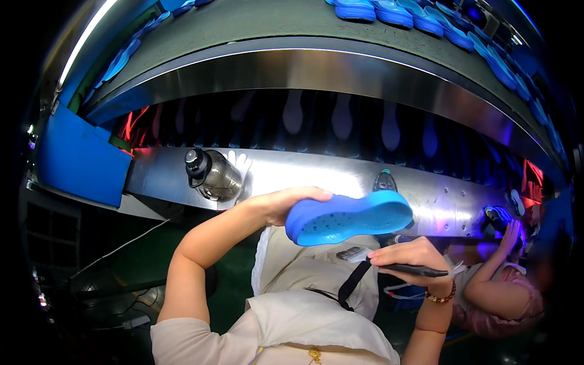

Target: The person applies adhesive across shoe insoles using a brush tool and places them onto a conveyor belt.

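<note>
A blue foam shoe sole (365, 220) is held up over my lap, its light-blue side with small dark holes facing me. My left hand (291, 204) closes round its left end, the thumb along the upper edge. Below and to the right of the sole, my right hand (420, 254) grips a slim black pen-shaped tool (417, 270), whose working tip I cannot make out. The tool and the sole are apart. A black strap (354, 286) hangs across my pale apron (316, 267), near the right hand's fingertips.
Beyond my hands runs a metal ledge (304, 173) bearing a dark translucent water bottle (214, 175), a white glove (239, 162) and a small clear bottle (385, 181). A green conveyor belt (274, 24) carries several blue soles (395, 13). A co-worker (502, 286) sits at the right.
</note>
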Demonstrator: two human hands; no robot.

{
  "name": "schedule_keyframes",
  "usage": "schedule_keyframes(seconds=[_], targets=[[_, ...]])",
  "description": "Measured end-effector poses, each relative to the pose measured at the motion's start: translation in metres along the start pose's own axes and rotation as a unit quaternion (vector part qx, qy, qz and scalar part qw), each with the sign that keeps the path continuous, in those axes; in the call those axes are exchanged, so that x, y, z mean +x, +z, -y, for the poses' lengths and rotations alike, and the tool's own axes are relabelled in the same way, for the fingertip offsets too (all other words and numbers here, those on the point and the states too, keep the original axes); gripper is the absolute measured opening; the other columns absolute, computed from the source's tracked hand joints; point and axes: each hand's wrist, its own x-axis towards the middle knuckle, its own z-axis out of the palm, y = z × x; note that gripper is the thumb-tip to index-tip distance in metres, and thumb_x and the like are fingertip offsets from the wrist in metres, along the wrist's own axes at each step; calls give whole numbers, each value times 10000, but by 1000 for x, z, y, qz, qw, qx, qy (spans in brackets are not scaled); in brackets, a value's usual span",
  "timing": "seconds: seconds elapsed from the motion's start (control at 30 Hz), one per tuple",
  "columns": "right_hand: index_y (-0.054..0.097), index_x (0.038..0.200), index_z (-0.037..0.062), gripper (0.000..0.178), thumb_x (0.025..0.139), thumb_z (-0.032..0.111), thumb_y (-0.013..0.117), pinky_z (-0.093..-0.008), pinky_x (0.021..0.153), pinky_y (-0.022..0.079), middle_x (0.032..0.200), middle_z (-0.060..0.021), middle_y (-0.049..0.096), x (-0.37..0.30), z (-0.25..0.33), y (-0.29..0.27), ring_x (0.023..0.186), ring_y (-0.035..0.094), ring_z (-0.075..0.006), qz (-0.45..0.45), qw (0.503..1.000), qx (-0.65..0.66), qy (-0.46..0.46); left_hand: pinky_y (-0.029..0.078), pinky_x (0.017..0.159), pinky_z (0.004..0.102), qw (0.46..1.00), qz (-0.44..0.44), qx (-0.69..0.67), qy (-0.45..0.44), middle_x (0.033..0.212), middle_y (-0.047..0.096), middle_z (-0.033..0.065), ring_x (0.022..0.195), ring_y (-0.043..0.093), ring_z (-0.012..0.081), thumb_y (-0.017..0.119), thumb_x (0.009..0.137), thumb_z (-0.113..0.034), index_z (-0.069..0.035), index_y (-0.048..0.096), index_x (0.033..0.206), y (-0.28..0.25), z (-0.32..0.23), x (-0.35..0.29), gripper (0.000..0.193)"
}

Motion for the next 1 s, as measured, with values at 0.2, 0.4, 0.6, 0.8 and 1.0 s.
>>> schedule_keyframes(seconds=[0.2, 0.4, 0.6, 0.8, 1.0], targets=[[677, 947, 8, 226, 724, 16, 712, -295, 758, 547, 998, -133, 678, 6, -2, 7, 870, 679, -243, -109, 994, -1, 1, 444, 907, 342, 994, 5, 59, 90, 1220, 541, 228, 1034, 573, 274, 578, 803, -405, 71, 488, 1254, -10, -11, -20, 662], [672, 929, 21, 277, 663, -20, 737, -330, 758, 536, 932, -151, 686, -4, 20, 23, 875, 664, -292, -205, 977, 26, -57, 364, 1012, 439, 954, -104, -220, 175, 1296, 499, 150, 1174, 488, 277, 426, 840, -639, -40, 447, 1313, -14, 12, 7, 764], [671, 927, 4, 234, 697, -25, 701, -335, 801, 500, 916, -119, 677, 35, -32, 35, 880, 639, -261, -352, 935, 33, 42, 289, 1064, 492, 905, 42, -357, 229, 1391, 386, 174, 1262, 398, 340, 177, 789, -794, -70, 284, 1415, 3, 55, 80, 963], [668, 797, 69, 156, 654, 27, 713, -315, 724, 491, 835, -76, 681, 35, 16, 53, 845, 655, -216, -156, 951, -260, -56, 338, 1039, 486, 901, -52, -306, 302, 1370, 410, 176, 1232, 433, 330, 189, 821, -759, -64, 323, 1390, 2, 42, 66, 908], [671, 854, 30, 211, 647, 5, 709, -338, 716, 497, 824, -103, 676, 44, 27, 25, 802, 651, -246, -321, 945, -60, -26, 338, 1030, 518, 890, 14, -321, 323, 1344, 417, 221, 1234, 424, 355, 179, 805, -775, -65, 292, 1400, 26, 37, 53, 934]])
